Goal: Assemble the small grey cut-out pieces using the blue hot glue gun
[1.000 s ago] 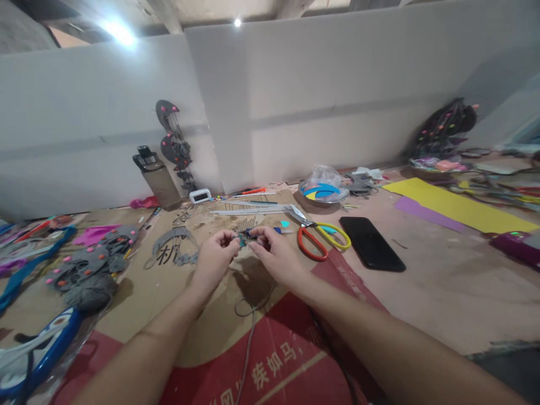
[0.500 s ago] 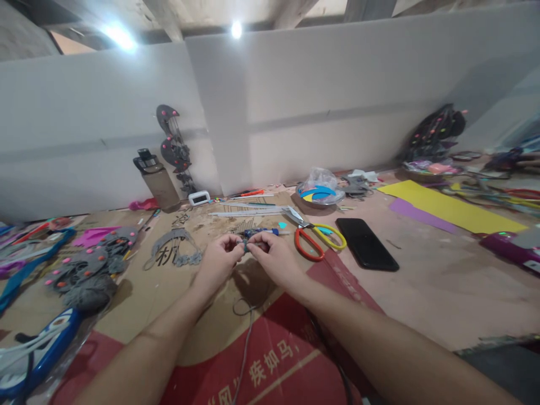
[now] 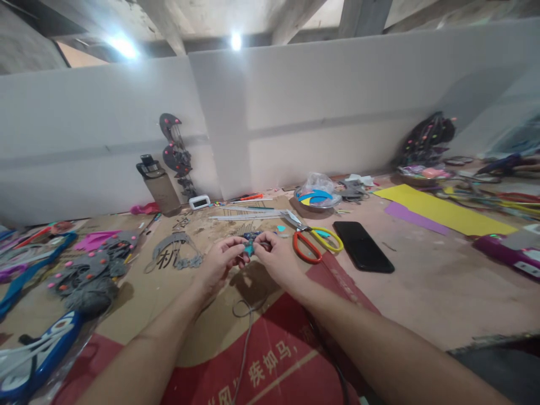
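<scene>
Close together above printed cardboard [image 3: 213,332], the left hand [image 3: 223,261] and right hand [image 3: 276,260] pinch a small teal piece [image 3: 249,248] between their fingertips. The handwork looks unfinished; how much remains, I cannot tell. A gray cord [image 3: 246,351] loops below; scissors [image 3: 301,225] and a black phone [image 3: 363,247] lie rightward, obstructing nothing.

The scissors [image 3: 298,224] have metal blades and smooth plastic handles; the phone [image 3: 363,247] is glossy, the cardboard [image 3: 139,301] looks matt, the yarn ball [image 3: 90,297] seems rough.
</scene>
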Demonstrator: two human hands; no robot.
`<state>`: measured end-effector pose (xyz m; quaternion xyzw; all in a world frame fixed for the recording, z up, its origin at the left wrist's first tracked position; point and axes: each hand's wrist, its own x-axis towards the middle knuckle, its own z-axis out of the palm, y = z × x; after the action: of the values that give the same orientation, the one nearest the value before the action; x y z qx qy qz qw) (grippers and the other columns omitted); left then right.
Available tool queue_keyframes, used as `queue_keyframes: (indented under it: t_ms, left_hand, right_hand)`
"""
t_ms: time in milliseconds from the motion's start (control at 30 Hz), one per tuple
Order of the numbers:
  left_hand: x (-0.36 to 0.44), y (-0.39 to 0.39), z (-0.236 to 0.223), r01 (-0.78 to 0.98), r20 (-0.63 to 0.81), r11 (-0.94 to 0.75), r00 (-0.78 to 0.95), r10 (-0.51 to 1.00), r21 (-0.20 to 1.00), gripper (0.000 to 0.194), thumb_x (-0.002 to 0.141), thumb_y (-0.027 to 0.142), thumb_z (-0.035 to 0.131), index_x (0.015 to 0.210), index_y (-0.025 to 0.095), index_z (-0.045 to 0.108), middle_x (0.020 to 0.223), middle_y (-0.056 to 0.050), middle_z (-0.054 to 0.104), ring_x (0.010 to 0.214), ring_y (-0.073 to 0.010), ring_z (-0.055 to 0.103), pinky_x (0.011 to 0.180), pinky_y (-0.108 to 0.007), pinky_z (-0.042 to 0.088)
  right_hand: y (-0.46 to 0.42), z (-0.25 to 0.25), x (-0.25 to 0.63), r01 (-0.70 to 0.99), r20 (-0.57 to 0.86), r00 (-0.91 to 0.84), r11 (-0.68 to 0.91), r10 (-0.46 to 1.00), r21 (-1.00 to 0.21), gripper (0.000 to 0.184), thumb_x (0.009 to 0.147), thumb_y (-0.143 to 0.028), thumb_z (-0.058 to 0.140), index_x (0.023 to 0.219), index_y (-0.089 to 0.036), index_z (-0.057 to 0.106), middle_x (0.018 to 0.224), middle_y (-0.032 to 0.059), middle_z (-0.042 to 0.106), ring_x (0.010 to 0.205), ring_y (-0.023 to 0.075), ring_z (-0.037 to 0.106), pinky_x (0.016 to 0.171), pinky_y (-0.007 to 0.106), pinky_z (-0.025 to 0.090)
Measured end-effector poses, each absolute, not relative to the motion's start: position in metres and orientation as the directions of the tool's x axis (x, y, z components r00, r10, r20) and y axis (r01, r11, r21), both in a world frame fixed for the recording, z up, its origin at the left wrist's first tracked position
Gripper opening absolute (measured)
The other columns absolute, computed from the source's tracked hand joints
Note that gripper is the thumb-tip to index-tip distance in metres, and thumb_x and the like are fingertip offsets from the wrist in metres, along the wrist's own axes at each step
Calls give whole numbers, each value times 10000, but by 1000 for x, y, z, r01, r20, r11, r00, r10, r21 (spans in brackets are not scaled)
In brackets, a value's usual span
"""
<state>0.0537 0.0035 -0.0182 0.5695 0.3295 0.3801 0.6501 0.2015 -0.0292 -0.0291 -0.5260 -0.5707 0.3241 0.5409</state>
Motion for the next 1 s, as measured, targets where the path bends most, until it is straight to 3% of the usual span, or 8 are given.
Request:
queue_keyframes:
  t_ms: [233, 433, 567, 733, 867, 1000]
  left_hand:
    - [53, 8, -22, -53, -39, 68, 429, 902, 996, 287, 727, 400, 651, 766, 116, 632, 589, -26, 585, 521, -83, 497, 488, -195, 356]
    - [52, 10, -24, -126, -47, 98, 357, 933, 987, 358, 722, 468, 629, 781, 115, 633, 660, -36, 595, 554, -94, 528, 466, -200, 349]
    - [50, 14, -26, -166, -45, 80, 204, 978, 983, 314, 695, 411, 657, 836, 133, 613, 746, -36, 622, 579, -91, 545, 478, -195, 359]
    - [43, 23, -29, -182, 5, 24, 156, 988, 983, 174, 717, 307, 579, 650, 155, 526, 588, 14, 558, 467, -67, 455, 448, -192, 325]
    - [42, 22, -29, -141, 6, 25, 217, 976, 990, 168, 731, 313, 550, 666, 159, 542, 572, 14, 547, 459, -76, 457, 444, -202, 324]
    - [44, 19, -31, -75, 27, -8, 250, 968, 997, 286, 761, 425, 553, 792, 146, 605, 624, -5, 571, 487, -80, 474, 456, -204, 333]
  right_hand:
    - [-28, -34, 202, 279, 305, 136, 259, 943, -925, 137, 765, -297, 502, 711, -176, 540, 592, -38, 460, 561, 102, 398, 531, 220, 313]
    - [-30, -33, 200, 288, 286, 130, 240, 949, -927, 143, 758, -301, 518, 718, -172, 566, 604, -31, 496, 564, 105, 421, 536, 222, 329]
    - [-29, -30, 200, 292, 286, 145, 236, 947, -927, 136, 749, -291, 523, 698, -172, 564, 587, -33, 501, 550, 105, 432, 534, 222, 340]
    - [-29, -38, 198, 381, 255, 15, 230, 967, -896, 126, 763, -251, 499, 702, -173, 578, 629, -16, 566, 583, 111, 493, 544, 215, 363]
    - [-34, -47, 191, 605, 219, -245, 325, 945, -726, 140, 766, -178, 489, 734, -176, 625, 707, 20, 637, 666, 133, 559, 612, 230, 389]
    - [-40, -52, 185, 803, 223, -273, 349, 936, -484, 168, 798, -194, 471, 819, -182, 637, 851, 69, 643, 775, 173, 589, 669, 265, 408]
